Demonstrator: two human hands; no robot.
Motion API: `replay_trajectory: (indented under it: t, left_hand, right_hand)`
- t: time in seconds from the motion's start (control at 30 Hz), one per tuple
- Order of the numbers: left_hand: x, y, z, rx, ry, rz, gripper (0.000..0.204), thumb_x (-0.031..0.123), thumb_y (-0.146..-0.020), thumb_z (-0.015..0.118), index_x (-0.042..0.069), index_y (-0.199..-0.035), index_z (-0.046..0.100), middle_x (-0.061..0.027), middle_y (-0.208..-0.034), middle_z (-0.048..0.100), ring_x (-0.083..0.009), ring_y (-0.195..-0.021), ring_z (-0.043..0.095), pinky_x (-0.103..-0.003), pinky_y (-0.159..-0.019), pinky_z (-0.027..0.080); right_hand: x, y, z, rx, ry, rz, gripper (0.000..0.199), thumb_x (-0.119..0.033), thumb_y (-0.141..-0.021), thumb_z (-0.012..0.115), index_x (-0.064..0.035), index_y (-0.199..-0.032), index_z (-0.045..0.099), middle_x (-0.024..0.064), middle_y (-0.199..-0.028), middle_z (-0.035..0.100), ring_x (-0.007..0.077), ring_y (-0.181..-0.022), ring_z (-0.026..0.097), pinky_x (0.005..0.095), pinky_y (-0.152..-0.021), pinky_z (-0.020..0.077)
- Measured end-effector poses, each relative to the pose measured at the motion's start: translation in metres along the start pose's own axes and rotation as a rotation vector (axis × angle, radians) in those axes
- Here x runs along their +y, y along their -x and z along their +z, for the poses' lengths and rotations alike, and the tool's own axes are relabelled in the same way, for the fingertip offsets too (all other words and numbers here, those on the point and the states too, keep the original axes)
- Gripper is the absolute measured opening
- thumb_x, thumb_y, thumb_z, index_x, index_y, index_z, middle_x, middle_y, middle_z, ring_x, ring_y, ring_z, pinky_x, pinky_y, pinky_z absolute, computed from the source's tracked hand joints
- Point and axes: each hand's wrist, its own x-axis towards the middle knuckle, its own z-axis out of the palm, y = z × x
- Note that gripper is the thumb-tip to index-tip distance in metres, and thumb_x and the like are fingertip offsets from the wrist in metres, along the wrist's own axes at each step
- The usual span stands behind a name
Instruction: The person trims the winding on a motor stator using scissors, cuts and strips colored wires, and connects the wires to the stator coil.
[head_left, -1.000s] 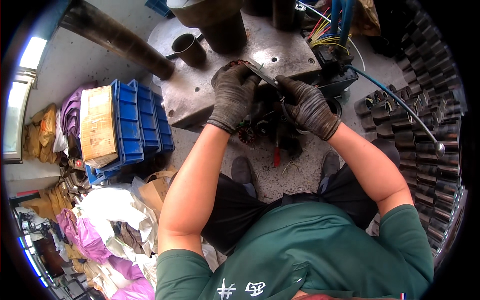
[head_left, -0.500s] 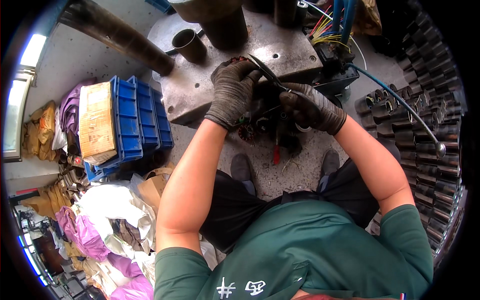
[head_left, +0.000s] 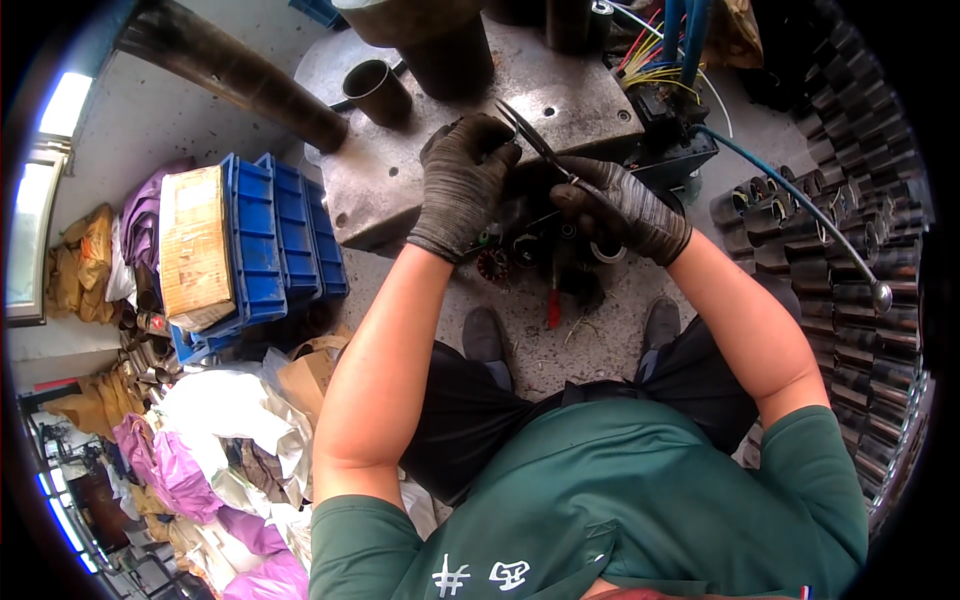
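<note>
My left hand (head_left: 462,185), in a grey knit work glove, is curled in front of the metal bench block (head_left: 370,190). Its fingers hide most of the copper-wound part they hold; reddish windings showed above them half a second ago. A pair of dark scissors (head_left: 543,150) is in my right hand (head_left: 625,210), gloved too, with the fingers wrapped round the handles. The blades stand apart and point up and left, their tips just beyond the left fingertips. Below the hands lie a ring with copper windings (head_left: 493,265) and a red-handled tool (head_left: 553,308).
An open metal cup (head_left: 378,93) and a large dark cylinder (head_left: 450,60) stand on the block. Coloured wires and hoses (head_left: 655,72) are at its right. Blue crates (head_left: 255,240) with a cardboard box (head_left: 197,245) stand left. Rows of dark metal tubes (head_left: 850,260) line the right.
The scissor blades have spread apart. My left hand has turned slightly, and the reddish windings above its fingers no longer show. The right hand has shifted a little left.
</note>
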Motion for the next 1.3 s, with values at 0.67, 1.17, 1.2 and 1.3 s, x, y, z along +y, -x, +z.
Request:
replay_trajectory:
  t: [0.67, 1.17, 1.2, 1.3]
  left_hand:
    - [0.008, -0.002, 0.001, -0.034, -0.044, -0.03, 0.015, 0.007, -0.089, 0.077, 0.003, -0.104, 0.077, -0.0089, -0.096, 0.075, -0.019, -0.09, 0.07, -0.033, -0.083, 0.057]
    - [0.017, 0.005, -0.015, -0.057, -0.392, 0.188, 0.017, 0.016, -0.085, 0.076, 0.013, -0.102, 0.079, -0.0104, -0.11, 0.069, -0.0336, -0.109, 0.064, -0.044, -0.1, 0.048]
    - [0.016, 0.004, -0.015, -0.074, -0.424, 0.214, 0.017, 0.016, -0.086, 0.074, 0.013, -0.103, 0.078, -0.0104, -0.11, 0.069, -0.0337, -0.109, 0.064, -0.044, -0.099, 0.049]
    - [0.01, 0.003, -0.016, -0.058, -0.384, 0.271, 0.018, 0.015, -0.086, 0.072, 0.013, -0.103, 0.077, -0.0107, -0.112, 0.068, -0.0343, -0.109, 0.064, -0.044, -0.098, 0.049]
  right_hand:
    - [-0.006, -0.02, -0.049, 0.346, 0.278, -0.166, 0.06, -0.054, -0.098, 0.066, -0.0056, -0.133, 0.062, 0.0111, -0.085, 0.072, 0.0225, -0.073, 0.069, 0.0392, -0.068, 0.0562]
    - [-0.071, -0.053, 0.008, -0.047, 1.765, -0.654, 0.037, -0.029, -0.089, 0.071, -0.0049, -0.117, 0.071, 0.0197, -0.106, 0.072, 0.036, -0.096, 0.071, 0.0461, -0.08, 0.0565]
    - [-0.07, -0.058, 0.009, -0.077, 1.857, -0.608, 0.032, -0.027, -0.088, 0.07, -0.0057, -0.112, 0.071, 0.0179, -0.102, 0.073, 0.036, -0.093, 0.072, 0.047, -0.08, 0.0567]
    - [-0.064, -0.062, 0.015, -0.079, 1.919, -0.544, 0.018, -0.02, -0.087, 0.066, -0.0067, -0.098, 0.072, 0.0147, -0.09, 0.074, 0.0351, -0.087, 0.073, 0.0477, -0.078, 0.0569]
